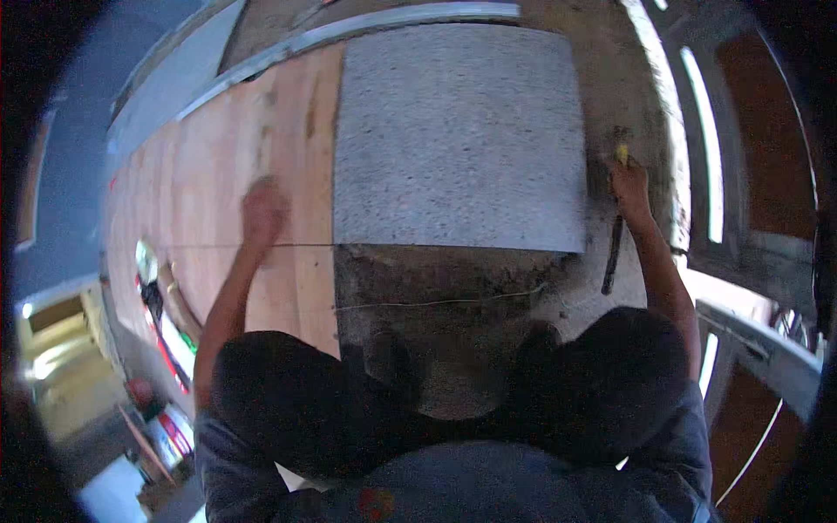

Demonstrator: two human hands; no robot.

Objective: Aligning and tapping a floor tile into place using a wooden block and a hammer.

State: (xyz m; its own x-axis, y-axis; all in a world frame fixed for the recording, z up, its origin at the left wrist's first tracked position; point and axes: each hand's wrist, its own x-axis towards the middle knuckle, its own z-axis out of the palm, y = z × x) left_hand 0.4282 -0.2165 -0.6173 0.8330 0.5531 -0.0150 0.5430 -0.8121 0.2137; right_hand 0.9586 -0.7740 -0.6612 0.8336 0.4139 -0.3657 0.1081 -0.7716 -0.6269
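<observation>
A large speckled grey tile (458, 135) lies flat on the floor in front of me. Wooden boards or panels (218, 174) cover the floor along its left side. Above these boards is my left hand (266, 212), smeared by motion, so its fingers cannot be made out and I see nothing clear in it. To the right of the tile, my right hand (632, 186) is closed around a tool with a yellow end (622, 155). A dark bar (613, 257) shows just below that fist, roughly in line with it; whether it belongs to the same tool I cannot tell.
A thin pale string (436, 303) crosses the rough dark floor between the tile and my knees. Beyond the tile runs a long pale straight strip (392, 16). Several hand tools (170, 331) lie on the boards at left. A bright strip (676, 131) edges the right side.
</observation>
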